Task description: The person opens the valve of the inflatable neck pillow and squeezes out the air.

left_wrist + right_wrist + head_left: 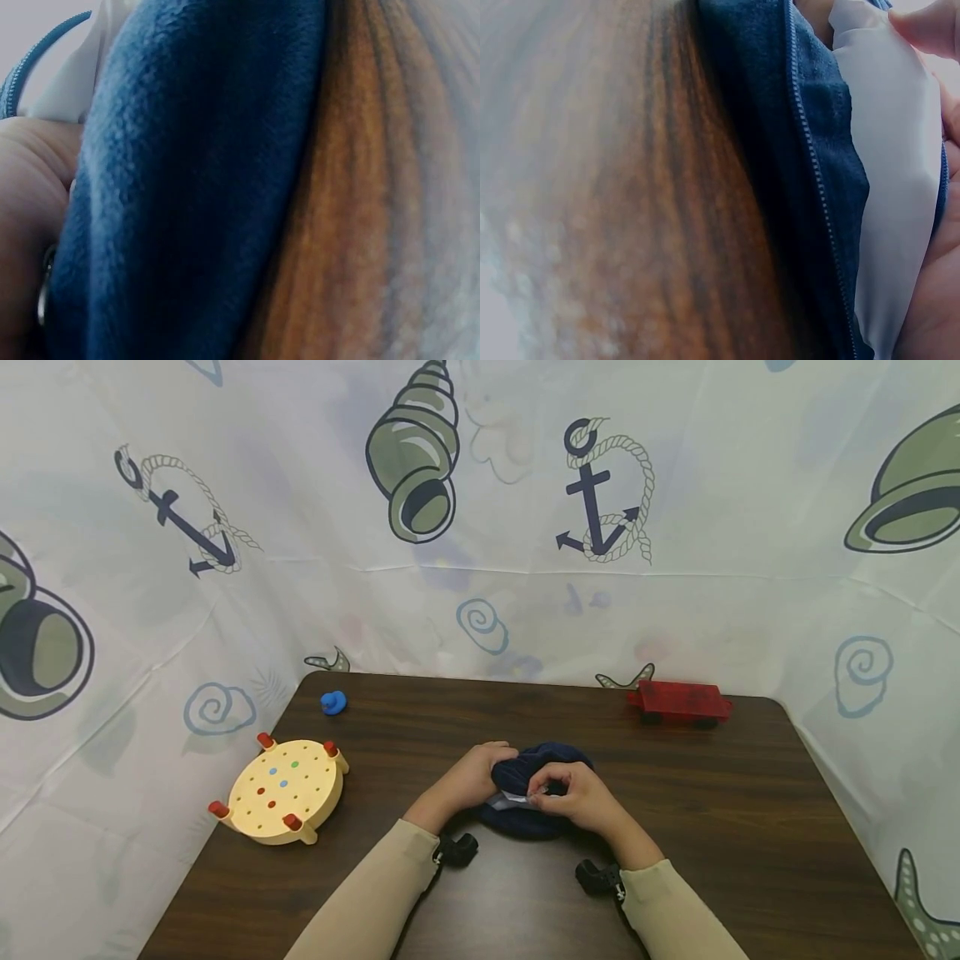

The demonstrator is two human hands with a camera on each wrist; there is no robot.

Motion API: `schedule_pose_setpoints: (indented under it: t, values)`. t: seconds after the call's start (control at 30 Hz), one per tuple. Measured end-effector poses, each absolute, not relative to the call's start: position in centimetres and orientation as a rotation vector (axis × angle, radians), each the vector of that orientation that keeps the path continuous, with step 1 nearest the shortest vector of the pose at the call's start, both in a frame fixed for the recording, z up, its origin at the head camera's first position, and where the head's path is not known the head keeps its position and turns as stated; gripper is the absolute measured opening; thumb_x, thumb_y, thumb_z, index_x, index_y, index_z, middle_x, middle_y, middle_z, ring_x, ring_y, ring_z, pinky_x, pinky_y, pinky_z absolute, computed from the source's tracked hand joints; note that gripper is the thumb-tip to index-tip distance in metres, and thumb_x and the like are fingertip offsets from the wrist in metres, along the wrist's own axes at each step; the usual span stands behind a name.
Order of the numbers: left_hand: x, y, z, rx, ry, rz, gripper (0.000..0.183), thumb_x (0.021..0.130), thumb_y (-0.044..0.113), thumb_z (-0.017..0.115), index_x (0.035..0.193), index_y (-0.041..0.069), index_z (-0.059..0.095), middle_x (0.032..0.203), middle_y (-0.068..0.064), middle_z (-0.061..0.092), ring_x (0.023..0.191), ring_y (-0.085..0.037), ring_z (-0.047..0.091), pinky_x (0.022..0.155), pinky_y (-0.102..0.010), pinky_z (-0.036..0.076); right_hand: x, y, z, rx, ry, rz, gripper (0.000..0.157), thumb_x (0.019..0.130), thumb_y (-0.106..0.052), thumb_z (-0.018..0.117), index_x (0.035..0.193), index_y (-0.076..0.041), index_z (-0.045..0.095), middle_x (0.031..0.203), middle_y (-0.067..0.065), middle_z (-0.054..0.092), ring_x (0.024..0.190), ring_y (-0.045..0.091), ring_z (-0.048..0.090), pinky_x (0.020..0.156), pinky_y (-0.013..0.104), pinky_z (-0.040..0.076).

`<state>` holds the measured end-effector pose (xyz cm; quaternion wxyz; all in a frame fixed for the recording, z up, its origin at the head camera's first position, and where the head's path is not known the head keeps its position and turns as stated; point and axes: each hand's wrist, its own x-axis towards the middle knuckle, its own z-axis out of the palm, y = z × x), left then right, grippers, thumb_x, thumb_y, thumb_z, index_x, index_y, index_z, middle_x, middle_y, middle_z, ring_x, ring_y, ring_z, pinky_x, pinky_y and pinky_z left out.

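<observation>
A navy plush cushion (553, 752) lies on the table between my hands, with its zipped side open and white inner fabric (516, 799) showing. My left hand (476, 775) grips its left edge. In the left wrist view, fingers (34, 180) press against the plush, and a small metal ring shows beside them. My right hand (576, 795) is over the opening, thumb and index finger pinched together on the white fabric (892, 142). The open zipper (814, 165) runs along the plush edge in the right wrist view.
To the left stands a round cream pegboard (288, 789) with colored dots and red-tipped legs. A small blue toy (333, 702) sits at the back left of the brown table (750, 827). A translucent red toy wagon (681, 702) stands at the back right. A patterned curtain surrounds the table.
</observation>
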<state>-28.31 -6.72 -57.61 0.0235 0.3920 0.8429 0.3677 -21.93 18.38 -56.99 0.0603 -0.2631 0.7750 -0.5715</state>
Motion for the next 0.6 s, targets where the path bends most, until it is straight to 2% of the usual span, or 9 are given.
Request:
schedule_pose_setpoints:
  t: [0.1, 0.33, 0.5, 0.6]
  values:
    - [-28.14, -6.64, -57.25, 1.17, 2.607, 1.116, 0.011, 0.096, 0.019, 0.083, 0.099, 0.02, 0.073, 0.105, 0.0, 0.078, 0.115, -0.025, 0.071, 0.1, -0.045, 0.058, -21.92, 18.37, -56.94, -0.792, 2.337, -1.723, 0.01, 0.092, -0.009, 0.086, 0.095, -0.017, 0.081, 0.089, -0.001, 0.074, 0.084, 0.008, 0.068, 0.08, 0.025, 0.058]
    - [-28.07, -6.52, -56.99, 1.102, 2.59, 1.093, 0.011, 0.097, 0.021, 0.083, 0.097, 0.022, 0.072, 0.112, 0.0, 0.079, 0.129, -0.027, 0.069, 0.11, -0.049, 0.056, -21.82, 18.28, -56.69, -0.832, 2.314, -1.714, 0.006, 0.093, -0.009, 0.085, 0.096, -0.012, 0.081, 0.089, 0.001, 0.075, 0.085, 0.007, 0.068, 0.081, 0.026, 0.058]
    - [-28.12, -6.59, -57.04, 1.097, 2.578, 1.097, 0.013, 0.098, 0.024, 0.082, 0.093, 0.023, 0.071, 0.106, 0.001, 0.076, 0.12, -0.023, 0.07, 0.106, -0.046, 0.056, -21.87, 18.18, -56.82, -0.83, 2.312, -1.696, 0.005, 0.094, -0.009, 0.085, 0.096, -0.01, 0.081, 0.09, -0.001, 0.075, 0.086, 0.007, 0.068, 0.082, 0.026, 0.058]
    - [-28.1, -6.66, -57.11, 1.082, 2.571, 1.107, 0.012, 0.099, 0.026, 0.081, 0.093, 0.025, 0.071, 0.112, 0.002, 0.079, 0.131, -0.026, 0.068, 0.112, -0.049, 0.054, -21.91, 18.14, -56.89, -0.819, 2.307, -1.681, 0.005, 0.094, -0.01, 0.085, 0.097, -0.01, 0.081, 0.09, -0.003, 0.075, 0.086, 0.007, 0.068, 0.083, 0.026, 0.058]
